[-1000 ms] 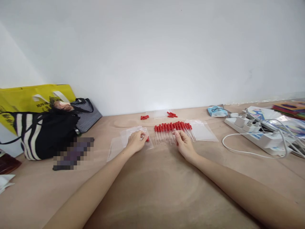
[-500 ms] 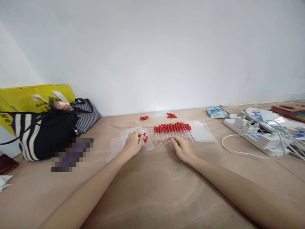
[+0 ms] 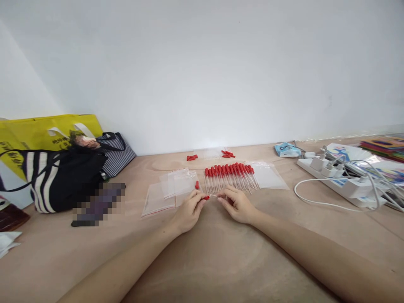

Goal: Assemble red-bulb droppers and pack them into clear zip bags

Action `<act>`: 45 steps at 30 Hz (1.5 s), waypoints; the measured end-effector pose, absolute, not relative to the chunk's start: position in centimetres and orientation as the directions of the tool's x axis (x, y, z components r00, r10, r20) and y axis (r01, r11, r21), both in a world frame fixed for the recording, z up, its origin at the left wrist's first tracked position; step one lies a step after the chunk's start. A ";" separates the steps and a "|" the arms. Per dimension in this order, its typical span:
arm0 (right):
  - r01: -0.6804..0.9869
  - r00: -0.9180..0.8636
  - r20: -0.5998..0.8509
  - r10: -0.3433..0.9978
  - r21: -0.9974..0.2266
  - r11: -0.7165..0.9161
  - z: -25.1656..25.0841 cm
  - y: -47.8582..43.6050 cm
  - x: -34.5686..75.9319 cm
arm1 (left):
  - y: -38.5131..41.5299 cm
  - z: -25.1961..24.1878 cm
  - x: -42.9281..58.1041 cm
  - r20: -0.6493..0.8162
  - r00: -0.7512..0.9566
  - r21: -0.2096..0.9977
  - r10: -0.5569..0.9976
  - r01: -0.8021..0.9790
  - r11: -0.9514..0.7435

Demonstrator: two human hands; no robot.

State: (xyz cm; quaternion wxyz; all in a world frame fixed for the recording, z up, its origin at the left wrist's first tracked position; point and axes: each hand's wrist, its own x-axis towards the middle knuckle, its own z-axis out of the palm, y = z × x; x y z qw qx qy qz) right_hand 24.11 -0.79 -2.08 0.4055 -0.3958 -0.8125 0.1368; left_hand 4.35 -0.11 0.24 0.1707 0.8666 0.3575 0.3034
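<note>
My left hand [image 3: 190,210] pinches a red rubber bulb [image 3: 206,198] near the middle of the table. Facing it, my right hand [image 3: 236,205] is closed on a thin clear dropper tube [image 3: 213,196]. The tube's end points at the bulb's mouth; I cannot tell whether they touch. Just beyond my hands lies a row of droppers [image 3: 229,170] with red bulbs at the far end and clear stems toward me. One loose red bulb [image 3: 197,184] rests on the clear zip bags [image 3: 158,201] left of the row. Another zip bag [image 3: 273,176] lies to its right.
Near the wall are two small piles of red bulbs, one left [image 3: 192,157] and one right [image 3: 227,154], with clear tubes [image 3: 212,153] between. A power strip [image 3: 334,181] with cables and a blue mask [image 3: 287,150] sit right. Bags [image 3: 66,181] stand left.
My left hand has picked up one of two red bulbs from the bag and moved right and nearer. The right hand has come slightly nearer with the tube, so both now meet end to end.
</note>
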 end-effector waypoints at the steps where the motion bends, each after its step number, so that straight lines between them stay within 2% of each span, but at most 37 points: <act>1: 0.533 -0.369 0.552 0.748 -0.534 0.656 -2.1 -0.8 24.1 | -0.1 0.2 4.4 0.403 0.558 0.518 0.725 0.515 -0.683; 8: 0.496 -0.382 0.588 0.713 -0.521 0.695 -2.1 -0.9 23.9 | -0.3 -0.4 4.4 0.327 0.538 0.642 0.777 0.477 -0.601; 11: 0.489 -0.409 0.582 0.703 -0.510 0.707 -2.1 -1.2 23.8 | -0.2 -0.6 4.4 0.334 0.513 0.657 0.791 0.475 -0.585; 18: 0.517 -0.488 0.548 0.680 -0.446 0.731 -2.1 -1.6 23.8 | -0.3 -0.5 4.2 0.410 0.516 0.588 0.752 0.480 -0.651; 25: 0.623 -0.620 0.486 0.616 -0.173 0.763 -2.0 -1.8 24.5 | -1.0 -0.4 4.2 0.382 0.651 0.424 0.656 0.507 -0.750; 28: 0.649 -0.625 0.479 0.617 -0.121 0.751 -2.0 -2.0 24.2 | -1.1 -0.4 4.3 0.384 0.677 0.399 0.628 0.491 -0.774; 35: 0.639 -0.628 0.460 0.627 -0.154 0.753 -1.9 -2.0 23.5 | -1.3 -0.1 4.6 0.361 0.689 0.394 0.629 0.498 -0.772; 42: 0.588 -0.622 0.461 0.633 -0.260 0.766 -1.7 -1.7 23.7 | -1.1 -0.1 4.5 0.355 0.679 0.396 0.643 0.515 -0.761; 45: 0.606 -0.615 0.464 0.637 -0.239 0.759 -1.2 -1.7 23.8 | -0.7 -0.2 4.5 0.392 0.640 0.387 0.660 0.537 -0.750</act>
